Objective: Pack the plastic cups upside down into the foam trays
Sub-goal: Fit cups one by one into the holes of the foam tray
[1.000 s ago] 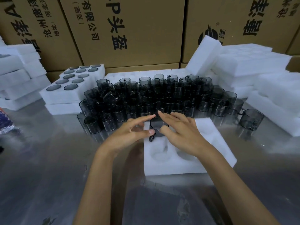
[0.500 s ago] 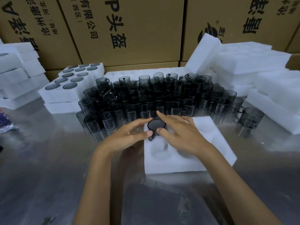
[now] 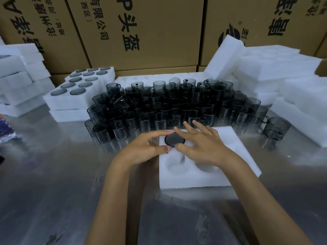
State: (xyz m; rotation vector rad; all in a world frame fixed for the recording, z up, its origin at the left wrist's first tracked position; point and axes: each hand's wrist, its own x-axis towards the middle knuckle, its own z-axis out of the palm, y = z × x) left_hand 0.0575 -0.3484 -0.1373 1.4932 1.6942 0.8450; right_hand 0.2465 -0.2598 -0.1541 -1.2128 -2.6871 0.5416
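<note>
While both forearms reach in over the steel table [image 3: 53, 191], the left hand [image 3: 141, 149] and right hand [image 3: 200, 147] pinch an upside-down smoky cup [image 3: 174, 140] sunk in the far-left pocket of the near foam tray [image 3: 203, 179]. Beyond it crowd loose cups [image 3: 177, 103], a filled tray [image 3: 76, 96] and cardboard boxes [image 3: 150, 32].

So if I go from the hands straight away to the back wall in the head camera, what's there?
White foam tray with round pockets → upside-down smoky plastic cup in its far-left pocket → crowd of loose smoky plastic cups → brown printed cardboard boxes.
</note>
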